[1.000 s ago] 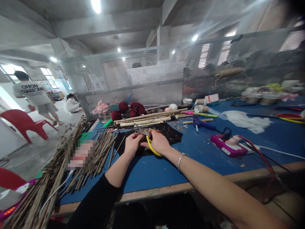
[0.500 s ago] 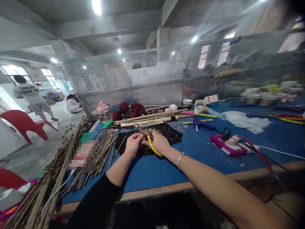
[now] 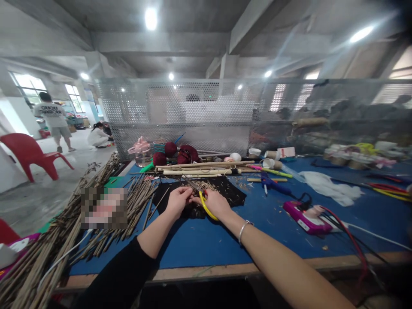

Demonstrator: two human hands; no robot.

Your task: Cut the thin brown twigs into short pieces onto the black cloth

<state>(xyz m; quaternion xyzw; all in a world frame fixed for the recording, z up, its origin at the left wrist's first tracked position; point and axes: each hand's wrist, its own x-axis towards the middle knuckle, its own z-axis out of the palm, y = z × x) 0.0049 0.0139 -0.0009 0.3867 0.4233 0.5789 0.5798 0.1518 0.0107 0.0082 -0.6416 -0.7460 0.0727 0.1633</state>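
Observation:
My right hand (image 3: 218,204) is closed on yellow-handled scissors (image 3: 207,209), whose metal blades point up and left over a black cloth (image 3: 234,189). Beside it, my left hand (image 3: 179,201) has thumb and fingers pinched together near the blades; what they hold is too small or hidden to make out. Pale brown clippings (image 3: 214,183) lie scattered on the cloth under and beyond the hands. To the left, a pile of cut dry stalks (image 3: 138,199) rests close to my left forearm.
Long dry stalks (image 3: 48,257) overhang the table's left edge. Behind the cloth lie bamboo sticks (image 3: 199,171) and dark red yarn balls (image 3: 187,154). On the right are a blue glue gun (image 3: 272,183), a purple power strip (image 3: 305,219) and white plastic (image 3: 331,185). A perforated metal panel (image 3: 128,111) stands behind.
My view has tilted up and shifted slightly. Both hands stay together over the cloth, the scissors still in my right hand. A person in the background has walked a little farther off.

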